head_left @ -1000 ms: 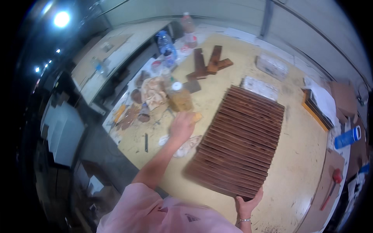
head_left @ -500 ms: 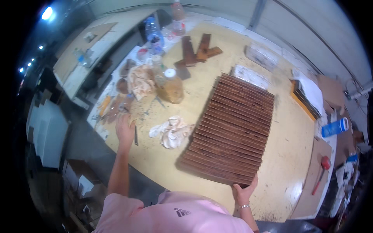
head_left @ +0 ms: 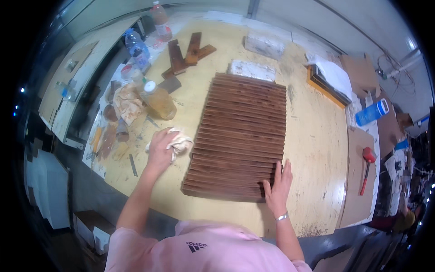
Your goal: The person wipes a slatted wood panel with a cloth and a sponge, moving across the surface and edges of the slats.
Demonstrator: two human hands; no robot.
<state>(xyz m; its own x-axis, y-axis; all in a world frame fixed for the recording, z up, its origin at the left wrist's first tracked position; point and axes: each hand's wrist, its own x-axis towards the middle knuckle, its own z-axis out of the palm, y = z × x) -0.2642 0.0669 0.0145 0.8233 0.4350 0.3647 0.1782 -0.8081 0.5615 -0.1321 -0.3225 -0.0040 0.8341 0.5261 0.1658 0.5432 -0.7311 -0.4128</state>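
A crumpled cream cloth rag is gripped in the closed left hand; the dark brown slatted wooden panel is best steadied firmly by the flat, open right hand.

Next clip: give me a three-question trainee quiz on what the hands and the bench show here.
1. True or false: the left hand grips a crumpled pale cloth.
2. The right hand rests on the dark brown slatted wooden panel at its: A) far edge B) near right corner C) left edge
3. Fill in: the plastic jug of amber liquid has a ____ cap.

Key: 1 true; 2 B; 3 white
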